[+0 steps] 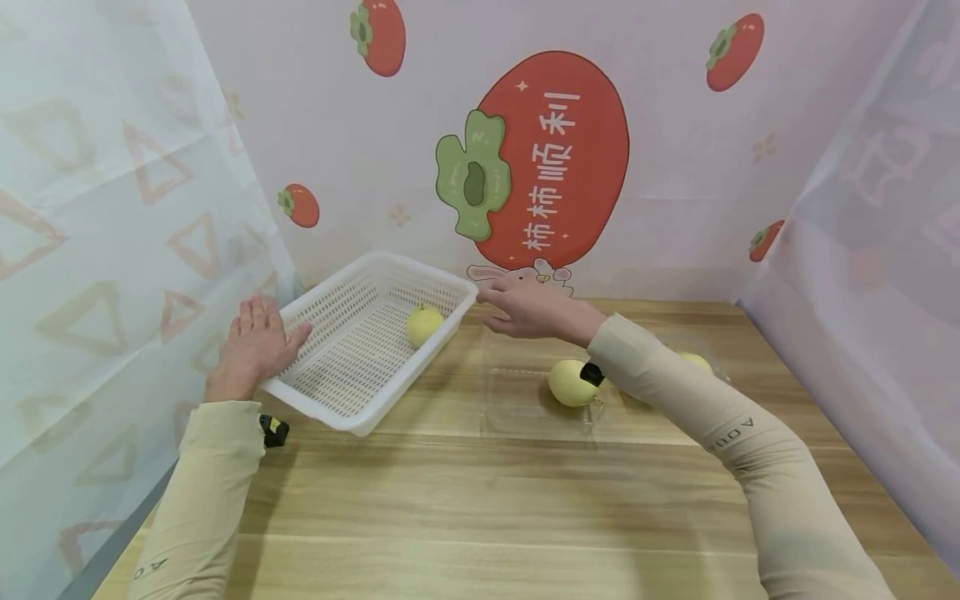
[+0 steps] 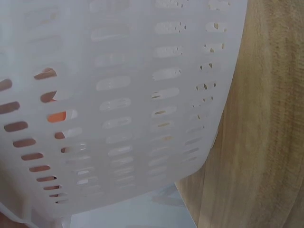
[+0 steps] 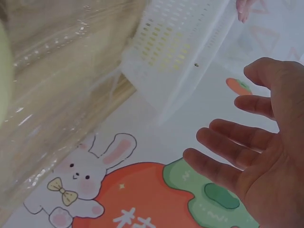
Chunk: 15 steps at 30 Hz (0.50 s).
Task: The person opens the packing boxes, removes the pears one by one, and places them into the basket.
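A white perforated plastic basket (image 1: pixel 330 412) stands at the back left of the table, with one yellow pear (image 1: pixel 424 325) in its right side. My left hand (image 1: pixel 258 346) rests on the basket's left rim, fingers straight and thumb spread over the edge. In the left wrist view the slotted basket wall (image 2: pixel 142 61) fills most of the picture. My right hand (image 1: pixel 528 307) is by the basket's back right corner, fingers extended and nothing in the palm. The right wrist view shows that hand (image 3: pixel 270 152) with spread fingers, apart from the basket (image 3: pixel 156 61).
A clear plastic box (image 1: pixel 513 400) right of the basket holds a second pear (image 1: pixel 572 383). Another pear (image 1: pixel 697 362) and clear plastic (image 1: pixel 701 342) show partly behind my right forearm. Printed curtains (image 1: pixel 675 192) close in the wooden table (image 1: pixel 480 517) at the back and both sides.
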Each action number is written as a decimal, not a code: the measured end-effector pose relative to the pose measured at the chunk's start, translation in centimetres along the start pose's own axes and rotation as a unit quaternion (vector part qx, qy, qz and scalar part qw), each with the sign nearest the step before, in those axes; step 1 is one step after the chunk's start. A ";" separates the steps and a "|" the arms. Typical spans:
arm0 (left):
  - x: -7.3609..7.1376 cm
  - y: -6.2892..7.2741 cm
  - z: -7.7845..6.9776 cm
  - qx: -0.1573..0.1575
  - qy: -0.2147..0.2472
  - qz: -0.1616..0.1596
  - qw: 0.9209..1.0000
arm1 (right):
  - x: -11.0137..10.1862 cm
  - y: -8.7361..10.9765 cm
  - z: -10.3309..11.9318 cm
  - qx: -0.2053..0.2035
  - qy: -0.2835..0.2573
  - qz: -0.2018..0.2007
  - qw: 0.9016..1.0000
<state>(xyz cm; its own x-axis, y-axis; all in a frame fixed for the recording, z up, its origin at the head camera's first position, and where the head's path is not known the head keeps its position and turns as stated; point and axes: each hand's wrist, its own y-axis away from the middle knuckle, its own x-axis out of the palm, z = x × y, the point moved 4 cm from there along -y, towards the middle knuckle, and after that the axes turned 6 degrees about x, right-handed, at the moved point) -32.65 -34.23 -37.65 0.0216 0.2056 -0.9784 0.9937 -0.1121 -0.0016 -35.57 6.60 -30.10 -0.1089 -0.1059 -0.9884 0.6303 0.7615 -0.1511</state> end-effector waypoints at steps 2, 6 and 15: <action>0.1 0.0 0.0 0.001 -0.001 -0.001 1.000 | 0.3 0.9 -0.2 0.002 -0.002 0.006 1.000; 0.1 -0.1 0.1 0.001 -0.002 -0.003 1.000 | 0.9 2.6 -0.4 0.007 0.001 0.013 1.000; 0.3 -0.3 0.1 0.001 -0.001 -0.006 1.000 | 2.7 6.2 -1.4 0.011 0.024 0.041 0.999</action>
<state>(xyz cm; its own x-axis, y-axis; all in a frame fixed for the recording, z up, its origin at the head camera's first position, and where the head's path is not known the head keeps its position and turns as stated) -32.91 -34.26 -37.93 0.0104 0.2048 -0.9787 0.9937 -0.1117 -0.0128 -32.98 11.94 -33.69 -0.0917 -0.0128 -0.9957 0.6546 0.7527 -0.0699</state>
